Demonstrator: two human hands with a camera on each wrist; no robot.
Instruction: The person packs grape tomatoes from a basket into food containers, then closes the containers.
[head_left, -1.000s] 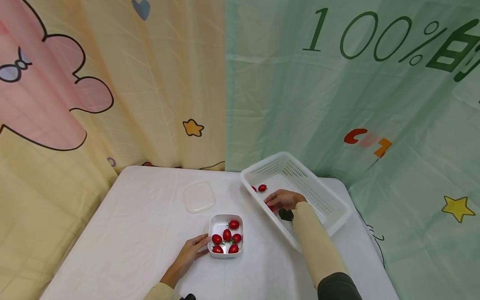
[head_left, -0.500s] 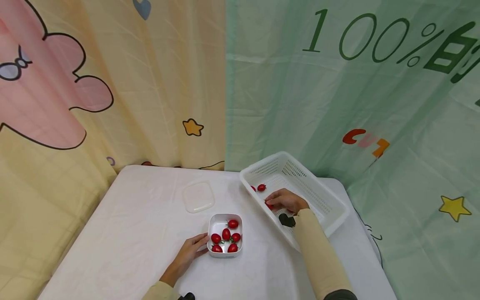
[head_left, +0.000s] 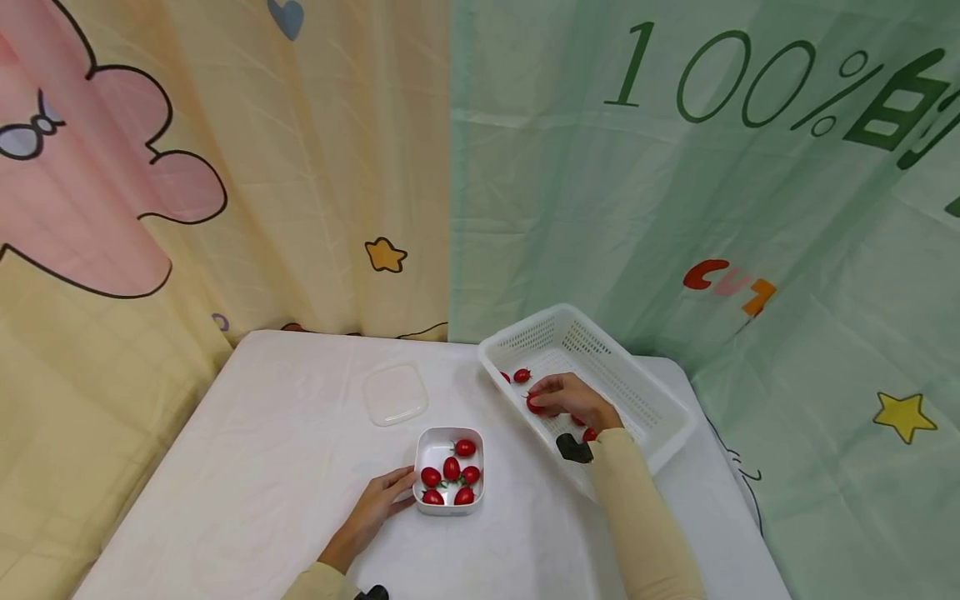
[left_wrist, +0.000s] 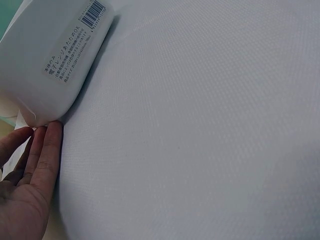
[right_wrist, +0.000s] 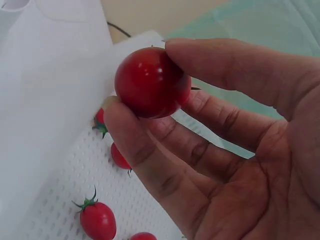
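Head view: pinches a red tomato (head_left: 534,403) with the right-hand grip (head_left: 573,397), closed in just to the width of the fruit, inside the outline of a white basket (head_left: 630,392) and near its long left wall. Has that basket set askew at the far right corner of the counter (head_left: 300,433), with more loose tomatoes (head_left: 522,375) in it, some partly hidden by the hand. Touches the left side of a white tub (head_left: 450,510) with the left-hand grip (head_left: 372,510), fingers nearly straight. Shows six tomatoes (head_left: 452,468) in the tub, around the middle of the counter's width, and a see-through lid (head_left: 395,395) lying toward the far edge.

Left wrist view: rests fingertips of the left-hand grip against a rounded corner of the tub, fingers extended. Shows a printed label (left_wrist: 72,52) with a barcode on the tub's outside.

Right wrist view: holds the tomato between thumb and fingertips of the right-hand grip, above the basket's perforated floor. Shows four loose tomatoes below, one cut by the bottom of the view.
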